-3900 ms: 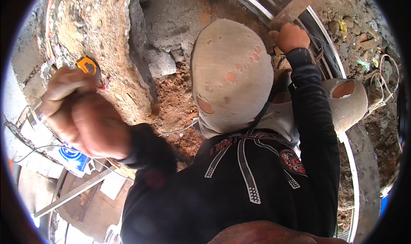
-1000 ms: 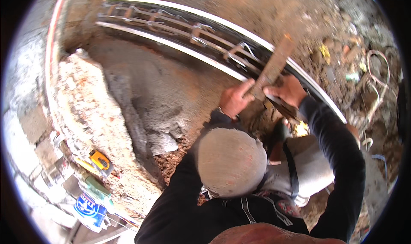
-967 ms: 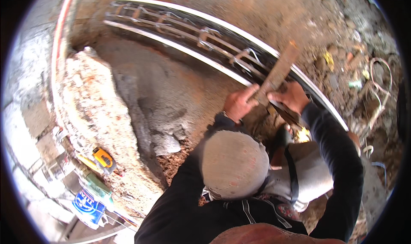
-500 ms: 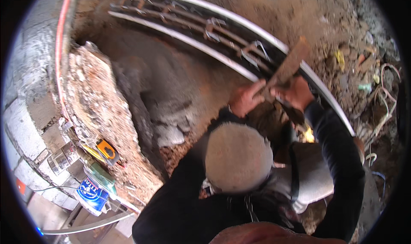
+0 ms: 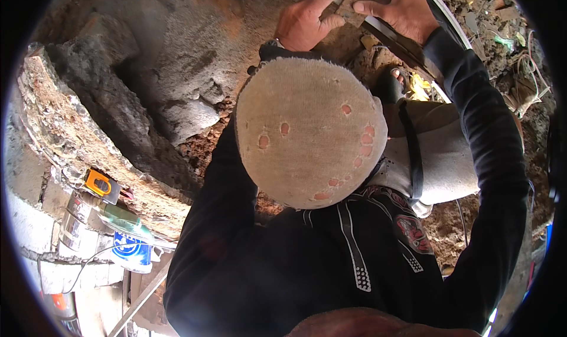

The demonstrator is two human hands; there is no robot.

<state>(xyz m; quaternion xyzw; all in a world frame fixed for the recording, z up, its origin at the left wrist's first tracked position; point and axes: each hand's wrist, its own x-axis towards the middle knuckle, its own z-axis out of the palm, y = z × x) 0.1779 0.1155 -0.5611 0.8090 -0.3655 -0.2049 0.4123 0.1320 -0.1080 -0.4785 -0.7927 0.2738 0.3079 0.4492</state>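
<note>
At the top of the view, my left hand point(image 5: 307, 23) holds the left edge of a brown flat bar point(image 5: 357, 1) between thumb and forefinger. My right hand point(image 5: 407, 13) grips the same bar, its thumb lying across it. I cannot tell whether the bar is wood or rusty metal, and its far end is cut off. Below my right hand runs a dark flat strip point(image 5: 404, 47) with a shiny edge. Part of the curved pale-edged frame point(image 5: 452, 17) shows beyond that hand.
My bent knee point(image 5: 310, 130), in worn beige cloth with holes, fills the middle. At left, a broken slab point(image 5: 71, 109) borders grey rubble. An orange tape measure point(image 5: 100, 184) and a blue container point(image 5: 131, 249) stand lower left. Stones and pale cords point(image 5: 531, 71) lie at right.
The view has shifted downward, so my hands and the bar sit higher in it. Most of the curved frame has left the picture, and my knee looks larger. Both hands stay on the bar.
</note>
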